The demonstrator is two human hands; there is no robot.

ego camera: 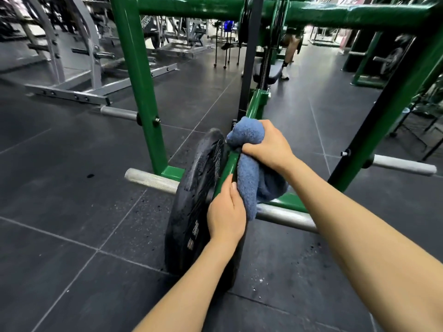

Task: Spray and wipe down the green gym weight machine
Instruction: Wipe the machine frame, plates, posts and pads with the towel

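The green weight machine point(141, 75) fills the view, with uprights left and right and a crossbar on top. Its sloping centre arm point(229, 165) runs down toward me beside a black weight plate point(191, 207) standing on edge. A blue towel point(249, 178) is draped over that arm. My right hand point(268, 144) grips the bunched top of the towel against the arm. My left hand point(226, 213) is lower down, its fingers curled over the towel's hanging end and the arm, next to the plate. No spray bottle is in view.
Steel pegs point(151, 179) stick out from the green base at floor level, left and right. Grey racks point(72, 68) stand at the back left on the dark rubber tile floor point(72, 236). A person's legs point(290, 53) are visible far behind the machine.
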